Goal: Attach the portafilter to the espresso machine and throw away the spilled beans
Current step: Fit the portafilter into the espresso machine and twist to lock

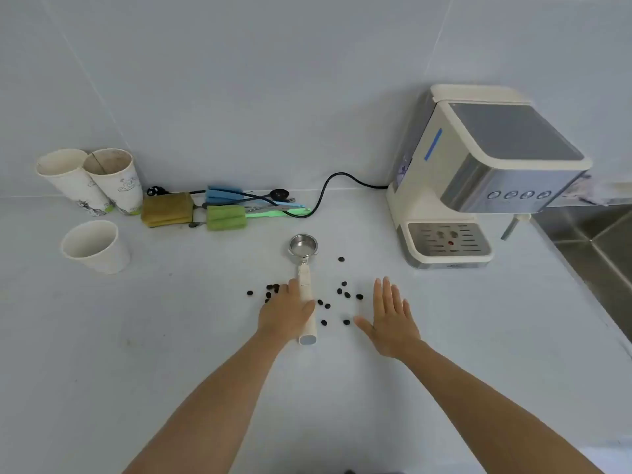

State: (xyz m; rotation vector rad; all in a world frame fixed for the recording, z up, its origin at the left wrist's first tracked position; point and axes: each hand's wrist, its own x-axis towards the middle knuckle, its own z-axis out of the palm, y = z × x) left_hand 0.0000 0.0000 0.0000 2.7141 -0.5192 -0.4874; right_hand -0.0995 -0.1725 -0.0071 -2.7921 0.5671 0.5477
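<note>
Partly hidden portafilter [304,268] handle under left hand [285,314], beans [343,294] half-covered

A white counter [171,354] carries the portafilter [304,268] under the left hand [285,316], beans [343,294] scattered around both hands, paper cups [95,246] far left, espresso machine [478,186] beyond the right hand [393,319].

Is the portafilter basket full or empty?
Empty: the portafilter lies on the counter with bare metal showing inside its basket; the beans are scattered around it.
</note>
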